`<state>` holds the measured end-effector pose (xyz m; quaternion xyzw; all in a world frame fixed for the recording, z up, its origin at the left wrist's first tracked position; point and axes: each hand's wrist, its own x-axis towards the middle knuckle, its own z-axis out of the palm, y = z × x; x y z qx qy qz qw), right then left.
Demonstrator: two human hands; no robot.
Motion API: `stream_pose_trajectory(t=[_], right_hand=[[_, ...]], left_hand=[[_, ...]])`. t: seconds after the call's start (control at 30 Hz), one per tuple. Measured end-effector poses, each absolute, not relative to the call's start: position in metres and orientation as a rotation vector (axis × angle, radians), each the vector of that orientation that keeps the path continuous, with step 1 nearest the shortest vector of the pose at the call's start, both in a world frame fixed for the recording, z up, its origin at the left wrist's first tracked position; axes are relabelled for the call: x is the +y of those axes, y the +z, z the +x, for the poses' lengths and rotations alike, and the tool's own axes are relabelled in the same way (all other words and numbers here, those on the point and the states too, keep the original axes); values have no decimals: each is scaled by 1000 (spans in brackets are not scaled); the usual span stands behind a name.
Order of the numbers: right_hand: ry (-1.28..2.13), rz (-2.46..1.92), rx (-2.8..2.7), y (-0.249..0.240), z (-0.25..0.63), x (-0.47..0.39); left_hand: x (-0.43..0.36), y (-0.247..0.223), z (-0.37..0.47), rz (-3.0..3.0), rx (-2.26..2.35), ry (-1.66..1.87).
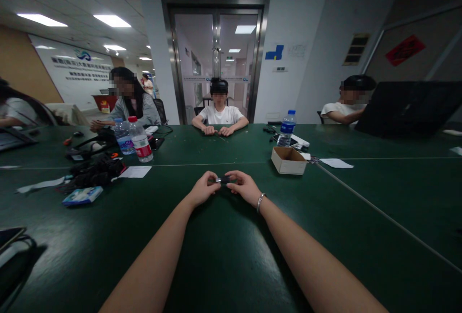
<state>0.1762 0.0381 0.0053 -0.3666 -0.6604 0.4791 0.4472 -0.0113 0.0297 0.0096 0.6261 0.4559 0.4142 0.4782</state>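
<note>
Near the centre of the frame, you hold a small dark piece with a shiny metal end (225, 179) between your two hands, just above the green table (220, 265). Your left hand (202, 189) is closed to a pinch at the metal end, thumb and forefinger meeting at its left tip. Your right hand (246, 188), with a silver bracelet (260, 203) at the wrist, grips the dark end, thumb below and fingers above. The piece lies roughly level across the gap, its middle showing between your fingertips; how far each end runs under the fingers you cannot tell. Right of centre stands an open cardboard box (280, 164), well apart from your grip. A red-capped bottle (140, 140) stands left of centre.
</note>
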Motion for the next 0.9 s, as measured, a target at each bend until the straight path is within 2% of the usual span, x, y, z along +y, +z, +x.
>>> stream_pose_trajectory(t=[0.9], right_hand=[[1194, -906, -1684, 6, 175, 37]], left_hand=[[32, 8, -10, 1579, 1231, 948]])
